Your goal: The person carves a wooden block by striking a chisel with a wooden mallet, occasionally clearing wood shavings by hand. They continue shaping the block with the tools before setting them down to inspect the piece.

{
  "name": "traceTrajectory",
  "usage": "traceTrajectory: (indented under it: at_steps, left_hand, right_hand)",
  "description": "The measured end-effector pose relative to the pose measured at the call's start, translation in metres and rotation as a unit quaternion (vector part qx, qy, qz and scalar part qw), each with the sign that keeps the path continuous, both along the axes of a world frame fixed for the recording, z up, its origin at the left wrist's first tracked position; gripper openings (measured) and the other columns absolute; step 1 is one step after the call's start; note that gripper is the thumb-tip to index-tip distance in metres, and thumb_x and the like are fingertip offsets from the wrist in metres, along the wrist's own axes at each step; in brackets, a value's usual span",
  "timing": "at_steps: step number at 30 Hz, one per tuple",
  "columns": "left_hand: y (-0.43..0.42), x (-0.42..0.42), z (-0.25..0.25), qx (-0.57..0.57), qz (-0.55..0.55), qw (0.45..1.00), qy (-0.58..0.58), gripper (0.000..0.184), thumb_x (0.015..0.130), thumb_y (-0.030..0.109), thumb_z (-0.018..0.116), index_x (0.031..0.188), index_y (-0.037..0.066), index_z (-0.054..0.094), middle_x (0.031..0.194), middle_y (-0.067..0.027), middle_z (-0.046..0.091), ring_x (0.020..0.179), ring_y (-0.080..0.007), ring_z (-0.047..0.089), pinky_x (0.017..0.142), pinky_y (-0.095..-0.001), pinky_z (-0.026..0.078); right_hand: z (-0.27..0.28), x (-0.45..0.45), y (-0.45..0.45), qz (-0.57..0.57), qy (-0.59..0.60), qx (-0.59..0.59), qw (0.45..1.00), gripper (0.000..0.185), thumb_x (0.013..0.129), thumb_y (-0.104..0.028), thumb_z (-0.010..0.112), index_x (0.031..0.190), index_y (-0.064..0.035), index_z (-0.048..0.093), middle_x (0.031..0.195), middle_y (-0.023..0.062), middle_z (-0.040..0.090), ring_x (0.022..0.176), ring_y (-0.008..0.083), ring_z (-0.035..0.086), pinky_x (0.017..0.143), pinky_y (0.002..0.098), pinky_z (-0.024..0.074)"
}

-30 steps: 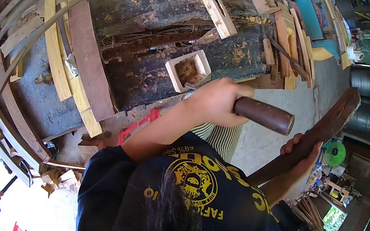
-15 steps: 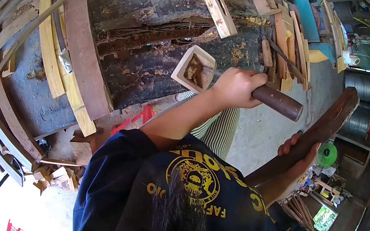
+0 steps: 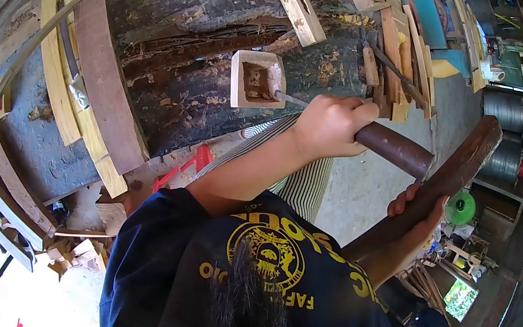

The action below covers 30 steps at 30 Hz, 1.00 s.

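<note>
My left hand is wrapped round the thick dark brown handle of a chisel. Its thin metal blade reaches into a small square wooden box, against the inner wall nearest me. The blade's tip is hard to make out. Wood crumbs lie in the box's hollow. In my right hand is a long, dark wooden club, held slanting up to the right. The club's upper side is close to the butt of the chisel handle; I cannot tell whether they touch.
The box rests near the edge of a dark, rough workbench strewn with chips. Wooden boards lie across its left part. A grooved wooden piece lies at the back. Tools with wooden handles and wood strips lie at the right end.
The club has come closer to the butt of the chisel handle. The box has turned and shifted left, its hollow facing differently. The whole view has moved slightly.
</note>
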<state>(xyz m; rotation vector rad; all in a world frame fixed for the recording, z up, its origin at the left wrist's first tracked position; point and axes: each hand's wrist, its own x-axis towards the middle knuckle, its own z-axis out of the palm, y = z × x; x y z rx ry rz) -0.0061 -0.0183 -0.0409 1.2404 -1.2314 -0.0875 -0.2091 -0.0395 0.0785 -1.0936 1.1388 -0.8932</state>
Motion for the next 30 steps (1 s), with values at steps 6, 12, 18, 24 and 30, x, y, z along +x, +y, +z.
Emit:
traceTrajectory:
  at_steps: [6,12,18,24,30]
  left_hand:
    - [0.004,-0.001,0.003,0.015,0.010,0.999,0.036,0.035,0.057,0.014,0.072,0.088,0.010,0.055,0.068,-0.0081,0.058,0.060,-0.0296,0.060,0.053,-0.0394,0.049]
    - [0.006,0.000,-0.001,-0.018,0.013,0.999,0.032,0.035,0.057,0.013,0.072,0.087,0.009,0.055,0.069,-0.0079,0.058,0.059,-0.0297,0.060,0.053,-0.0388,0.049]
    - [0.007,-0.001,0.000,-0.038,0.066,0.996,0.047,0.032,0.057,0.011,0.073,0.084,0.009,0.056,0.069,-0.0085,0.058,0.059,-0.0296,0.060,0.053,-0.0383,0.050]
    - [0.008,0.003,0.003,-0.043,0.072,0.993,0.082,0.032,0.057,0.011,0.074,0.084,0.008,0.057,0.070,-0.0093,0.059,0.060,-0.0294,0.061,0.054,-0.0378,0.050]
    - [0.005,0.000,0.000,-0.035,0.082,0.994,0.065,0.032,0.057,0.011,0.074,0.084,0.009,0.058,0.069,-0.0088,0.059,0.060,-0.0294,0.061,0.055,-0.0375,0.050]
  right_hand:
    - [0.002,0.008,0.003,-0.037,0.001,-0.015,0.999,0.062,0.090,-0.064,0.039,0.088,-0.0038,0.050,0.071,0.0058,0.051,0.047,0.0162,0.048,0.042,0.0307,0.0419]
    - [0.003,0.009,0.004,-0.028,0.002,-0.010,1.000,0.062,0.090,-0.064,0.039,0.086,-0.0030,0.050,0.070,0.0061,0.051,0.046,0.0166,0.048,0.041,0.0311,0.0417]
    - [0.019,0.016,0.007,-0.048,0.066,-0.092,0.992,0.066,0.086,-0.068,0.041,0.083,-0.0023,0.050,0.066,0.0064,0.050,0.045,0.0179,0.048,0.039,0.0316,0.0400]
    - [0.056,-0.006,0.016,0.063,0.034,-0.237,0.969,0.059,0.088,-0.059,0.044,0.094,-0.0006,0.051,0.062,0.0066,0.046,0.046,0.0169,0.047,0.040,0.0261,0.0377]
    - [0.062,0.003,0.028,0.242,0.249,-0.238,0.907,0.060,0.084,-0.017,0.060,0.134,0.0039,0.034,0.092,0.0161,0.060,0.062,0.0153,0.053,0.058,0.0289,0.0477]
